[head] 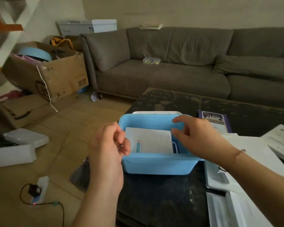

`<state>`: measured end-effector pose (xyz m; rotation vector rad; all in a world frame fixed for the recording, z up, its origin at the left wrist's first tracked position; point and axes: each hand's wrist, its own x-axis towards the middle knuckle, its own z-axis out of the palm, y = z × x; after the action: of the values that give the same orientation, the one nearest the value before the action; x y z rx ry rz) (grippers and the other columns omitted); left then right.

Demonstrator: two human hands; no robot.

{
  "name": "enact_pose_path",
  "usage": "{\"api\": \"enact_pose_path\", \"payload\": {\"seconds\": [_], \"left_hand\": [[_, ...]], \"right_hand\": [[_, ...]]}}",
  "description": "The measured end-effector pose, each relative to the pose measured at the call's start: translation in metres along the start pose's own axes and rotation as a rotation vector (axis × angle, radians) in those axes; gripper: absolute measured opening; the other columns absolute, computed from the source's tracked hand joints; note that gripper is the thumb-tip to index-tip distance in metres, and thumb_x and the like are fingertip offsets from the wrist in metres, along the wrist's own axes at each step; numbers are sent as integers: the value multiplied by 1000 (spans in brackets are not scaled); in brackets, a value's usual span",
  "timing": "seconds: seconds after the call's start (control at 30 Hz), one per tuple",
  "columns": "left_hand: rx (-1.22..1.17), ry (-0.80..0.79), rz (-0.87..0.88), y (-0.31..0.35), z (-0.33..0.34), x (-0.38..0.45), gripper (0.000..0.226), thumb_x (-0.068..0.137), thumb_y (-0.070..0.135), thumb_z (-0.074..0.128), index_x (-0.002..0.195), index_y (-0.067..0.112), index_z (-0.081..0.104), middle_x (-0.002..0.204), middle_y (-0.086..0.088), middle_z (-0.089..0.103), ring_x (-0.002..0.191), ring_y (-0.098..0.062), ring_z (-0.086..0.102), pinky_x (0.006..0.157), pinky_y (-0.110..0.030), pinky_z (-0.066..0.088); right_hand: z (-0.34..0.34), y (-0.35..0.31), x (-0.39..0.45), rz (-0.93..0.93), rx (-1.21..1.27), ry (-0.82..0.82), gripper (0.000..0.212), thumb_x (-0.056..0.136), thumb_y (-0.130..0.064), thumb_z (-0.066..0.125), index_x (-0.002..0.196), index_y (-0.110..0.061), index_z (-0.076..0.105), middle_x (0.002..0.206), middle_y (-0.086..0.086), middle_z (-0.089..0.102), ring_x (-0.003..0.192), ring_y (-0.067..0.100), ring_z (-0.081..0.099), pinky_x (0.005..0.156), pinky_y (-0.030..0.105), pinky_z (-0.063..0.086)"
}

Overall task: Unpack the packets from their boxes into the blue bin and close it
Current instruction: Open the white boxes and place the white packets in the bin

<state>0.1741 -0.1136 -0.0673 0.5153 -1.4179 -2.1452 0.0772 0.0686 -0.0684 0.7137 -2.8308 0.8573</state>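
Note:
The open blue bin (156, 164) stands on the dark table in front of me. A white packet (152, 140) lies inside it, leaning toward the near wall. My left hand (108, 145) hovers at the bin's left rim with fingers loosely curled and nothing in it. My right hand (193, 133) is above the bin's right side, thumb and fingers spread, holding nothing. A white lid (156, 112) shows just behind the bin's far wall. White opened boxes (252, 154) lie to the right, partly under my right forearm.
A purple booklet (215, 120) lies behind the boxes on the dark table (162, 199). A grey sofa (170, 68) runs across the back. Cardboard boxes (47, 71) stand on the floor at the left. A power strip (39, 189) with a cable lies near my left arm.

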Motion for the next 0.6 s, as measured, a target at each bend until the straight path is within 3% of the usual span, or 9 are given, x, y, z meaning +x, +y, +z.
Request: {"api": "enact_pose_path", "payload": {"seconds": [0.07, 0.13, 0.2, 0.27, 0.33, 0.47, 0.6], "left_hand": [[194, -186, 89, -11, 11, -16, 34, 88, 29, 53, 55, 22, 48, 52, 3, 40, 45, -15, 39, 46, -28, 32], [421, -442, 175, -26, 18, -32, 30, 85, 35, 57, 60, 20, 51, 50, 6, 45, 46, -12, 44, 47, -24, 36], [752, -699, 274, -43, 23, -48, 27, 89, 41, 61, 69, 23, 60, 56, 10, 56, 53, -5, 52, 54, -18, 40], [1011, -851, 280, -59, 28, -61, 24, 89, 46, 62, 75, 26, 64, 63, 14, 63, 62, -1, 59, 58, -15, 42], [1161, -932, 204, -76, 33, -70, 24, 88, 50, 63, 76, 30, 64, 66, 16, 65, 62, 2, 60, 60, -16, 45], [1269, -1040, -6, -108, 47, -83, 24, 89, 47, 66, 81, 25, 71, 67, 11, 69, 56, 3, 62, 58, -16, 48], [1236, -1011, -175, -128, 58, -89, 24, 92, 43, 64, 84, 22, 74, 70, 3, 73, 40, 2, 55, 53, -17, 46]], "right_hand": [[-14, 10, -40, -88, 133, 200, 13, 92, -33, 59, 105, -30, 60, 58, -5, 59, 56, 9, 59, 53, 16, 46], [-16, 33, -90, -100, 159, 296, 3, 91, -36, 59, 90, -33, 59, 62, -4, 60, 53, 12, 58, 47, 16, 43], [-9, 60, -138, -14, 89, 343, 23, 91, -51, 56, 77, -32, 56, 57, -4, 54, 49, 12, 51, 45, 17, 38], [0, 79, -178, 75, 16, 307, 41, 83, -71, 51, 70, -32, 52, 53, -11, 48, 50, 7, 46, 47, 18, 38], [7, 91, -208, 30, -61, 209, 44, 75, -77, 57, 70, -33, 52, 59, -18, 47, 53, 0, 44, 51, 14, 38], [18, 111, -230, -172, -253, 145, 44, 64, -63, 78, 78, -29, 53, 67, -13, 48, 64, 2, 42, 62, 12, 33], [27, 117, -232, -225, -296, 235, 42, 67, -59, 69, 85, -29, 45, 64, -8, 51, 67, 8, 37, 71, 11, 24]]}}
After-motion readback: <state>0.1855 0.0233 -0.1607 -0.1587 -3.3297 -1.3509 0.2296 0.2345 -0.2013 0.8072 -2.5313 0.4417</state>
